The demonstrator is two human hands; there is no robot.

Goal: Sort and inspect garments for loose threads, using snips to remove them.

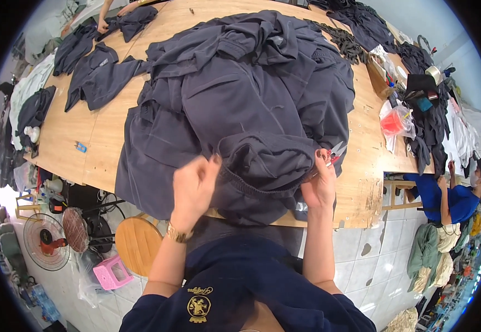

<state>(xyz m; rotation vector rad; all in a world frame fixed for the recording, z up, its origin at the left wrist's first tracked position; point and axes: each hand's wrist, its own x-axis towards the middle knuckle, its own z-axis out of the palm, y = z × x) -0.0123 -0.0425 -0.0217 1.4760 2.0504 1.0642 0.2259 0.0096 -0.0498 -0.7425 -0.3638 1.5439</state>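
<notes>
A dark grey garment with a gathered elastic waistband (251, 185) lies at the table's front edge, its opening facing me. My right hand (319, 185) is closed at the waistband's right side. It holds small scissors (337, 152) with red handles, blades pointing up and away. My left hand (193, 185) is curled with fingertips pinched together, against the waistband's left edge. It is slightly blurred, and what lies between its fingertips is too small to make out. Beneath and beyond both hands spreads a large heap of dark grey garments (240, 94).
The wooden table (367, 188) carries more dark garments (99, 77) at far left, where another person's hands (103, 26) work. A small blue object (80, 146) lies left. A red drink bag (395, 120) stands right. A round stool (138, 243) and fan (47, 242) are lower left; a seated person (456, 199) is right.
</notes>
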